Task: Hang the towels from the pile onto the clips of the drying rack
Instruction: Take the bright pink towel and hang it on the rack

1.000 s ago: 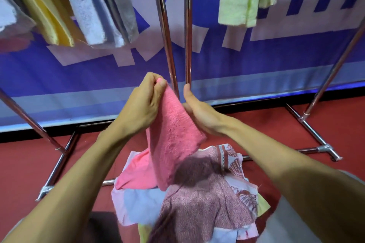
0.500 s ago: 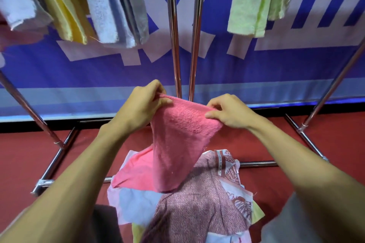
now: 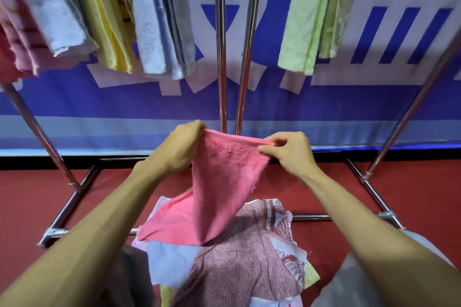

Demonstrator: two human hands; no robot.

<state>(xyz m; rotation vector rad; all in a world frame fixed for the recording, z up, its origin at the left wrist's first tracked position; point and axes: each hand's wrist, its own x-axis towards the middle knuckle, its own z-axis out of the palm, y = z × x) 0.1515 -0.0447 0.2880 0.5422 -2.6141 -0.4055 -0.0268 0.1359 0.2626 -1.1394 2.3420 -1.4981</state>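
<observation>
The left hand [image 3: 178, 148] and right hand [image 3: 290, 154] each pinch a top corner of a pink towel [image 3: 224, 182], stretching its upper edge between them above the pile [image 3: 224, 269] on the red floor [image 3: 30, 197]. Behind stand the 2 upright poles of the drying rack [image 3: 220, 45], with towels [image 3: 159, 20] hanging on either side.

Illumination is even, moderately bright and cool. Thin glare streaks run along the two upright chrome rack poles [image 3: 220, 57]. The hanging pastel terry towels [image 3: 50, 7] at far left show motion blur. The pink terry towel [image 3: 224, 182] at centre is sharp. Lens distortion splays the slanted steel side tubes [image 3: 411, 112] outward.
</observation>
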